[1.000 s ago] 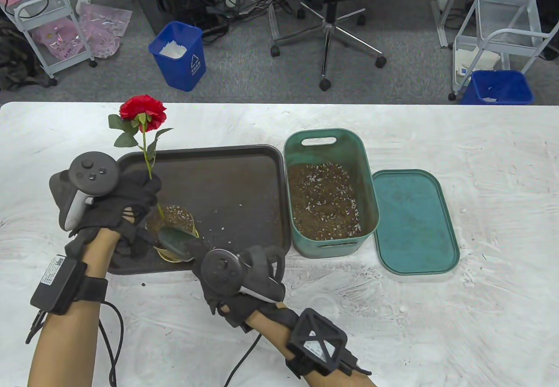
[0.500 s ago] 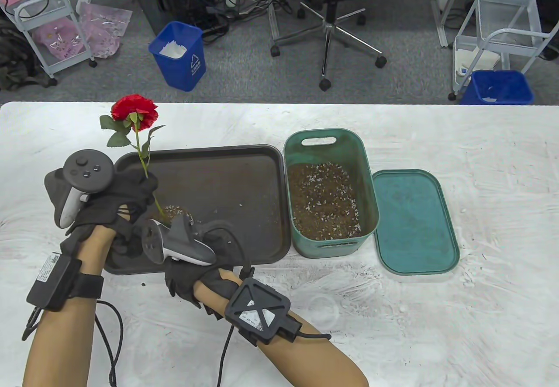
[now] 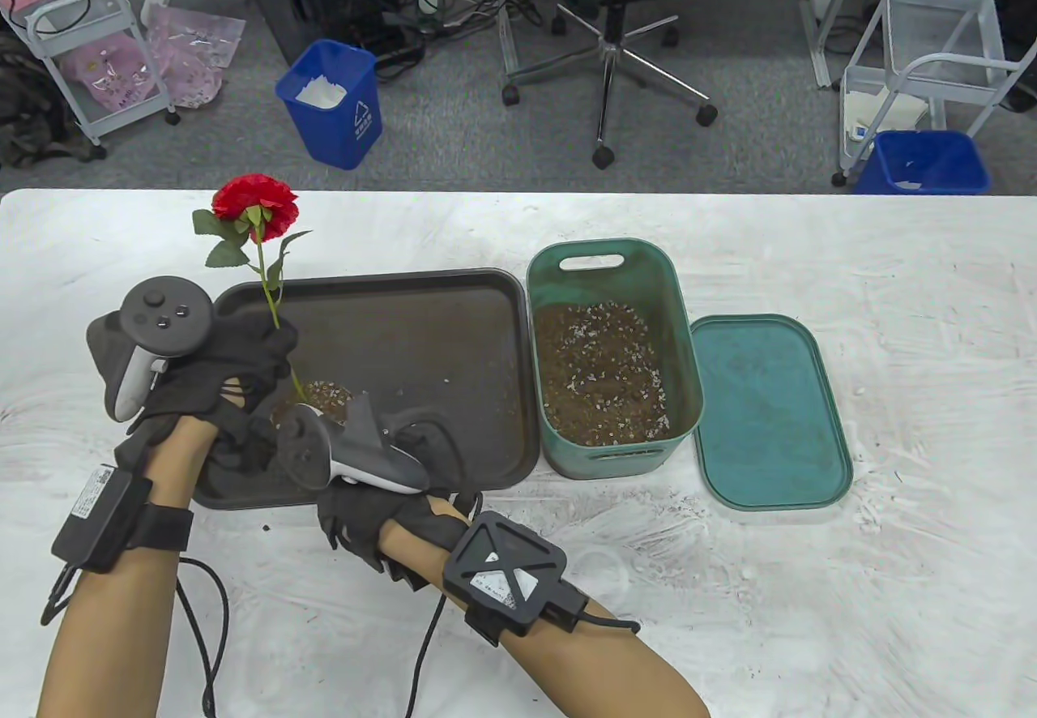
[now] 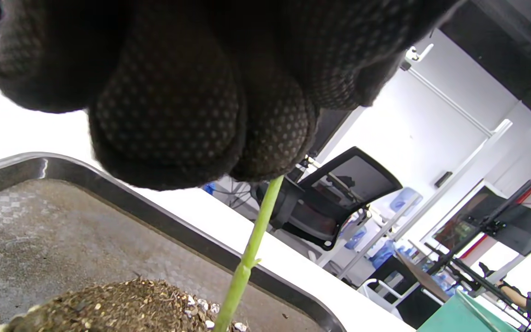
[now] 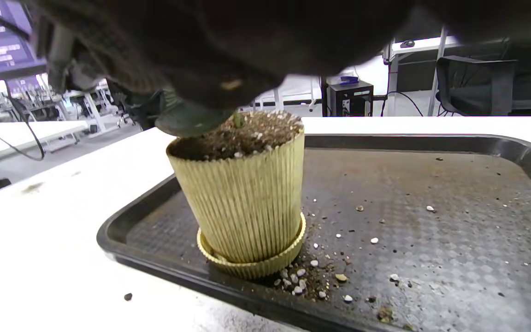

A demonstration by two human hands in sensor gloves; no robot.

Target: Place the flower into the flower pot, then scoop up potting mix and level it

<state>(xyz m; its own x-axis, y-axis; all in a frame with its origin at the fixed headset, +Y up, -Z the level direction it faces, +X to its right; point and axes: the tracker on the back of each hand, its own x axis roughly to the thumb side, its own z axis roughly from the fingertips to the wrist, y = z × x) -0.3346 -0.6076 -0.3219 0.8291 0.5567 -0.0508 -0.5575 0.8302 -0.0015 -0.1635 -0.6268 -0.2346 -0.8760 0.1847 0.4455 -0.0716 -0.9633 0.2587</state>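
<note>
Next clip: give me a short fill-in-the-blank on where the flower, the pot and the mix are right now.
1. The left hand pinches the flower by its green ____.
2. The ribbed yellow flower pot stands on the dark ____.
3. The potting mix inside the pot reaches up to its ____.
4. The lid lies flat on the table beside the green ____, on its right in the table view.

Missing words: stem; tray; rim; bin

Ribbed matt yellow flower pot point(image 5: 242, 203); textured dark plastic tray point(image 5: 431, 221); gritty potting mix point(image 3: 603, 369); dotted cloth gloves.
</note>
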